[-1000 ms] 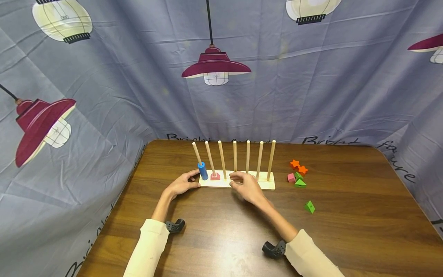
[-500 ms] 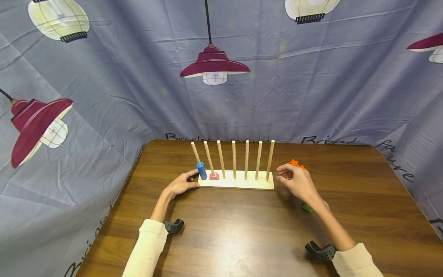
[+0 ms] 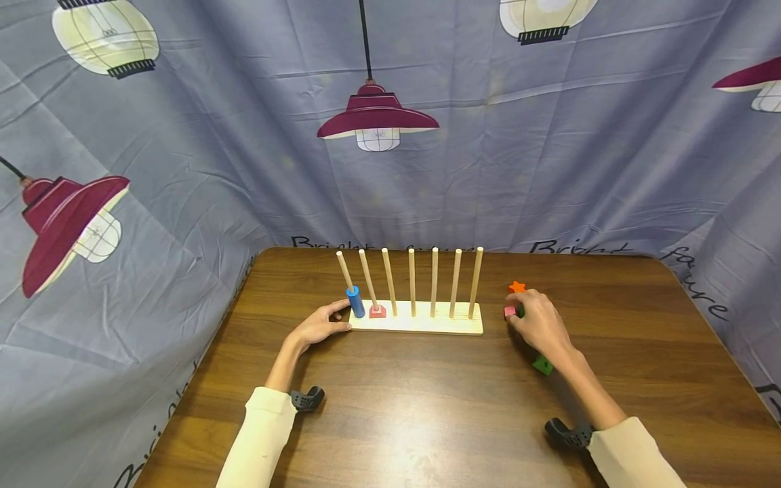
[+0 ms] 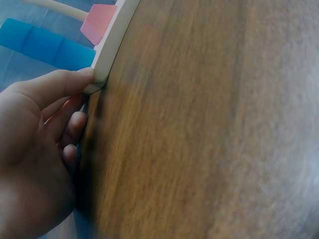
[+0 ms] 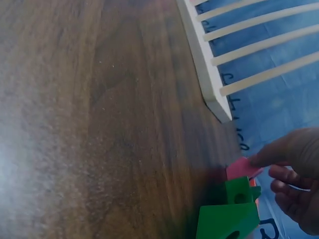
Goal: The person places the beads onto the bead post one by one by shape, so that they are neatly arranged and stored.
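Observation:
A pale wooden peg board point(image 3: 421, 325) with a row of upright pegs lies across the table. My left hand point(image 3: 317, 325) holds its left end, thumb on the front corner in the left wrist view. Stacked blue cylinders point(image 4: 47, 44) sit on the leftmost peg, and a pink trapezoid-shaped block point(image 4: 98, 24) is at the bottom of the second. Right of the board, my right hand point(image 3: 539, 329) pinches a small pink block point(image 5: 241, 168) between thumb and finger. Green blocks point(image 5: 227, 221) lie right beside it, partly hidden under the hand in the head view.
An orange star point(image 3: 517, 287) lies just behind the right hand. Another green block point(image 3: 542, 364) sits under the right wrist, nearer the front. The wooden table point(image 3: 390, 407) meets a grey-blue curtain point(image 3: 403, 190) printed with lamps at its back edge.
My right hand has moved right from the middle of the peg board to the loose blocks, and its fingers have closed on the pink one. The left hand has stayed at the board's end.

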A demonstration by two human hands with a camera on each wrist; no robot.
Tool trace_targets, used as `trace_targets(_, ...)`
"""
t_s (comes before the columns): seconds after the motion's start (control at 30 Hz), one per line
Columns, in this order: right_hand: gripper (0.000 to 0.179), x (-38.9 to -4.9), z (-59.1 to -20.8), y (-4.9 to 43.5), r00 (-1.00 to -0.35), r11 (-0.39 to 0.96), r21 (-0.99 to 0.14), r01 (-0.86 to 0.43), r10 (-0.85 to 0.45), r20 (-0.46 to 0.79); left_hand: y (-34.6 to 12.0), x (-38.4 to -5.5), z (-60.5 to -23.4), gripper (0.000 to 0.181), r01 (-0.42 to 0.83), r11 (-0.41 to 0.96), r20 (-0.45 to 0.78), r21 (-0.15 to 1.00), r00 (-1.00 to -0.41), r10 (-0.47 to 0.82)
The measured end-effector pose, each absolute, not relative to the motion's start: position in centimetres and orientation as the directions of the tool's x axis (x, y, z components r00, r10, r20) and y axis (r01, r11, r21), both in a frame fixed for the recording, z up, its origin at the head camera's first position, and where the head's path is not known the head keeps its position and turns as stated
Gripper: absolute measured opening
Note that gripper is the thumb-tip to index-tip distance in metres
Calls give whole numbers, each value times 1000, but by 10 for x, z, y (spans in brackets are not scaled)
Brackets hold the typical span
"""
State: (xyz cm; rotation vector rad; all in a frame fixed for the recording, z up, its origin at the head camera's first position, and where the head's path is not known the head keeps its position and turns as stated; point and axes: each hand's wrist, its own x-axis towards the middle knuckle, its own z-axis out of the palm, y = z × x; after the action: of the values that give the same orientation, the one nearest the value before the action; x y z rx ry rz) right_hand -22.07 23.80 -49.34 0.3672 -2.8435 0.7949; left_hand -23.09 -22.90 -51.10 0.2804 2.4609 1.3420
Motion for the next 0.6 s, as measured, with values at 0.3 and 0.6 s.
trace_targets(0.3,25,-228,-496,237,-935,872,-360,-331,-250,252,-229,-231,-512,64,24,533,-178,846,-929,324)
trace_targets(0.6,26,-225,-484,236,-913,803,-485,-346,-169,373,-229,-231,-512,64,20,531,-180,847,-930,321)
